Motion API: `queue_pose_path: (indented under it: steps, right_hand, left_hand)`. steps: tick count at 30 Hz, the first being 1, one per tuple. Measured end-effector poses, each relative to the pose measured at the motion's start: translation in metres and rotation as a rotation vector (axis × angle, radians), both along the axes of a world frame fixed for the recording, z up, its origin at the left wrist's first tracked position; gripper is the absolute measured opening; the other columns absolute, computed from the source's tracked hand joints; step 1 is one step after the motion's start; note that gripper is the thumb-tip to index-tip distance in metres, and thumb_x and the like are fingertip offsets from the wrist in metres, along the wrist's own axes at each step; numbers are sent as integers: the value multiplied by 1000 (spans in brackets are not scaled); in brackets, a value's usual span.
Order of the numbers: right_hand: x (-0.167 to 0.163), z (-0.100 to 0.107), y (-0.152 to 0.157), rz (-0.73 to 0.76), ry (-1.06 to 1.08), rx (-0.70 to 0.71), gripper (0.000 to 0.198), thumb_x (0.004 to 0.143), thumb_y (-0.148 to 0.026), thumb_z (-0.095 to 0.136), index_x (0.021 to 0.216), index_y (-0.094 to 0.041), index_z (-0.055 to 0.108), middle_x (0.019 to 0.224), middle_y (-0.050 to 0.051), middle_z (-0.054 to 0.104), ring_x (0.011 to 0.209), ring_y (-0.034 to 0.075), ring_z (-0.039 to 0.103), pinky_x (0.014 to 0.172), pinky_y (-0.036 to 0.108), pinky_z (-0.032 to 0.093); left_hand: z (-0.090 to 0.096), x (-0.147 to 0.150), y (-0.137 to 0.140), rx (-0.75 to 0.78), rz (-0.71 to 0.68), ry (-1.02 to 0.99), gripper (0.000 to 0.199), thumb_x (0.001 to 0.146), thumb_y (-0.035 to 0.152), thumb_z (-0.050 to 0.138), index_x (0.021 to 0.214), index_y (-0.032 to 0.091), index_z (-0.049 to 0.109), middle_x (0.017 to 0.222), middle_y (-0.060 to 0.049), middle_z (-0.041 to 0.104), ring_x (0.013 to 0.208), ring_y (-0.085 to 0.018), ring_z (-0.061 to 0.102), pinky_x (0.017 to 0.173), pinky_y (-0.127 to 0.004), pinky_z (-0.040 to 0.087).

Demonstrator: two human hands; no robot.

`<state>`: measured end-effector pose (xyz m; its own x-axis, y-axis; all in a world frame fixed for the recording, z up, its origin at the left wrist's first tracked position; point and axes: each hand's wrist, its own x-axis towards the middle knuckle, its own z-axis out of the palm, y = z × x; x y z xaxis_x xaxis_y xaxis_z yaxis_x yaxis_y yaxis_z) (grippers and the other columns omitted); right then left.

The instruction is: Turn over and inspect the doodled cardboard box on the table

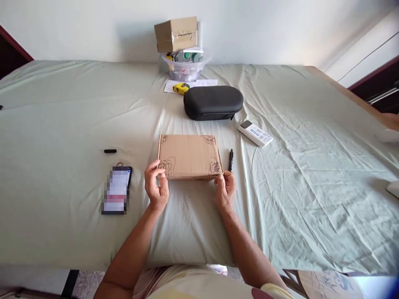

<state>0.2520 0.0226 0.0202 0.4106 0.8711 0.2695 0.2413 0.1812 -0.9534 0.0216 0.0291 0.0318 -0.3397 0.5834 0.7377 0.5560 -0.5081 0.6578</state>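
A flat brown cardboard box (188, 155) lies on the cloth in front of me, with dark scribbles at its four corners. My left hand (156, 185) grips its near left corner, fingers on the top and side. At the near right corner my right hand (226, 189) pinches the edge, thumb toward me; some of its fingers are hidden. Just beyond my right hand lies a black pen (231, 160). To the left are a small black pen cap (110, 151) and a phone (116, 191) with a blurred, lit screen.
Behind the box sits a black zip case (213, 101), with a white device (255, 133) to its right. Farther back are a yellow tape measure (181, 88), papers (207, 82) and a clear basin (186, 70) of bottles, topped by another cardboard box (176, 34). A wrinkled green cloth (62, 137) covers the table.
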Motion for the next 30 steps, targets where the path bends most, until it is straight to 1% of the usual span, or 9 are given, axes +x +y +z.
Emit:
queue_pose_path:
  steps: [8,13,19,25,30]
  right_hand:
    - [1,-3,2,-27,-19,17,46,95,-70,62,93,-24,60,72,-4,51,65,14,48,65,29,45]
    - [3,0,4,-32,-61,32,46,97,-69,61,89,-24,59,70,-4,52,64,14,48,64,29,45]
    - [6,4,4,-9,-112,53,44,98,-67,60,89,-24,60,71,-3,53,64,14,49,65,30,46]
    - [10,0,4,-29,-142,72,47,99,-69,57,89,-23,61,73,-3,54,65,15,49,69,32,46]
    - [10,-2,6,-45,-131,57,49,99,-71,56,88,-24,58,74,-3,54,66,15,50,70,33,46]
  left_hand:
    - [0,3,-1,-28,24,-11,13,108,28,53,106,22,64,125,-11,72,120,-22,72,101,-40,60]
    - [0,5,-3,-56,-20,-78,12,108,29,54,107,23,64,128,-11,71,123,-22,70,104,-41,59]
    - [1,8,-6,-106,-50,-146,13,109,32,54,107,23,64,132,-12,70,127,-22,69,108,-41,57]
    - [2,11,-7,-114,-78,-192,12,108,29,53,108,23,64,134,-12,69,130,-22,67,109,-41,57]
    - [2,12,-7,-111,-94,-212,11,108,28,54,109,23,64,136,-12,68,131,-22,67,109,-40,56]
